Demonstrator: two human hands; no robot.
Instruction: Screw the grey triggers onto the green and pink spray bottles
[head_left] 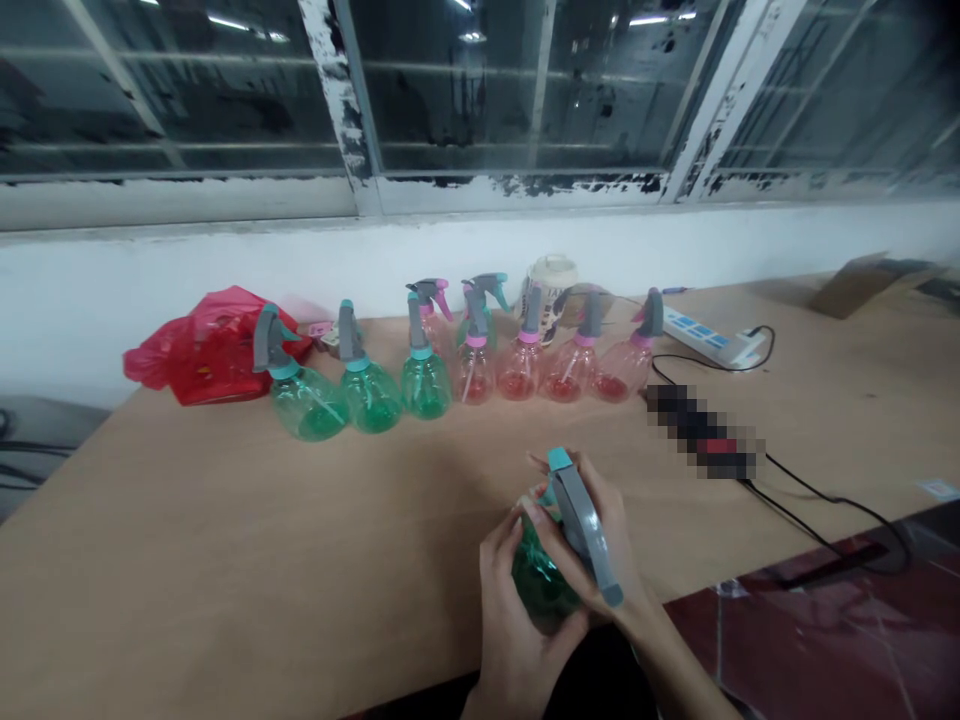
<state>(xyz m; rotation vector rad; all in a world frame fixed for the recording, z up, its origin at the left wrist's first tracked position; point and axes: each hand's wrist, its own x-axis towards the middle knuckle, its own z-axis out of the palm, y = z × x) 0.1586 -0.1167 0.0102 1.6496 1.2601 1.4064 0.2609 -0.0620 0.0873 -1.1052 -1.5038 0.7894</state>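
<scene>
Head view shows two hands at work on one green spray bottle [541,580], near the front edge of the counter [300,560], right of its middle. The left hand [510,630] curves around the round belly, with its fingers on one side and its thumb on the other. That is likely so the slick, round part does not slip or roll. The right hand [619,560] curls around the neck, just under the gray spray top [585,530]. Its thumb lies across the near side, and its fingers go around the far side. Neck and belly are each held, so the bottle should not wobble much. Whether its bottom rests on the counter, I cannot tell, as the hands hide it.

Toward the back edge, more bottles stand in a row. Three green bottles [370,398] are at the left end, and four pink bottles [517,372] come next, side by side. Maybe they stand this way so the colors are easy to see and the front is free for hands. Two more bottles [480,325] and a paper cup [551,290] stand behind the row. A red bag [214,345] sits near the back left corner. A white power strip [709,338] lies right of the row, perhaps to be out of the way.
</scene>
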